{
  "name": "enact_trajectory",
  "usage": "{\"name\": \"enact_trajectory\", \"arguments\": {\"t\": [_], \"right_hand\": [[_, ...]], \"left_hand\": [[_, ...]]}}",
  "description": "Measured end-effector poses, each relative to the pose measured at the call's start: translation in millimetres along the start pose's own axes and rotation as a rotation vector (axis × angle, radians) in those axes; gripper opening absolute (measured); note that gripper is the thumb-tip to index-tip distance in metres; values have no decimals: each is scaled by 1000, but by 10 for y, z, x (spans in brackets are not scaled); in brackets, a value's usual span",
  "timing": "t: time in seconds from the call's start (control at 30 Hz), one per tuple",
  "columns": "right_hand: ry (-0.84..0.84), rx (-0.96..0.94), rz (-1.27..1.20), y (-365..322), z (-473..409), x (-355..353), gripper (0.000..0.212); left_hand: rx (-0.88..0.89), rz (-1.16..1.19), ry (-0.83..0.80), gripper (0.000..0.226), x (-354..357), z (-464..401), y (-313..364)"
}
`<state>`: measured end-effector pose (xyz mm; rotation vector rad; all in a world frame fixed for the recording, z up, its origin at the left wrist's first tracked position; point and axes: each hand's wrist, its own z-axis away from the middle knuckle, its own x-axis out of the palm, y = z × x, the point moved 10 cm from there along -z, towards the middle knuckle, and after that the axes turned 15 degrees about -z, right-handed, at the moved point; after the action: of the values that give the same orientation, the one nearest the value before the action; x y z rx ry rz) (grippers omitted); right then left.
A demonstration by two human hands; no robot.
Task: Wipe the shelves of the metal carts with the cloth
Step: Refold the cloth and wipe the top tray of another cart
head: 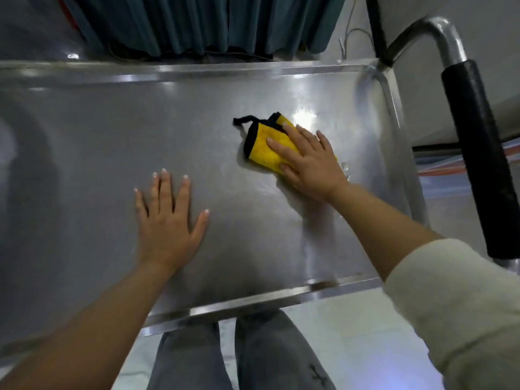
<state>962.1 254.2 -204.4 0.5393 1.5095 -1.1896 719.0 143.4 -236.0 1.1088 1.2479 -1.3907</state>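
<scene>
The top shelf (92,142) of a metal cart fills the view, a flat steel tray with a raised rim. A folded yellow cloth (263,146) with black edging and a black loop lies on its right half. My right hand (306,161) presses flat on the cloth with straight fingers. My left hand (168,220) rests flat on the bare steel nearer the front edge, fingers spread, holding nothing. A wet sheen shows on the steel around the cloth.
The cart's push handle (478,153), a steel tube with a black foam grip, rises at the right end. A dark teal curtain (197,23) hangs behind the far rim. My legs in grey trousers (239,356) stand at the front edge on a pale floor.
</scene>
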Motion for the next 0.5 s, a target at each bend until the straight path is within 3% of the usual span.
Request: {"name": "enact_trajectory", "arguments": {"t": [0.27,0.5], "right_hand": [[6,135,5,574,-816,-271,55],[263,389,-74,416,11,-185,53]], "left_hand": [[-21,-12,80,69,-13,-110,47],[-15,16,8,71,-79,-185,88]]}}
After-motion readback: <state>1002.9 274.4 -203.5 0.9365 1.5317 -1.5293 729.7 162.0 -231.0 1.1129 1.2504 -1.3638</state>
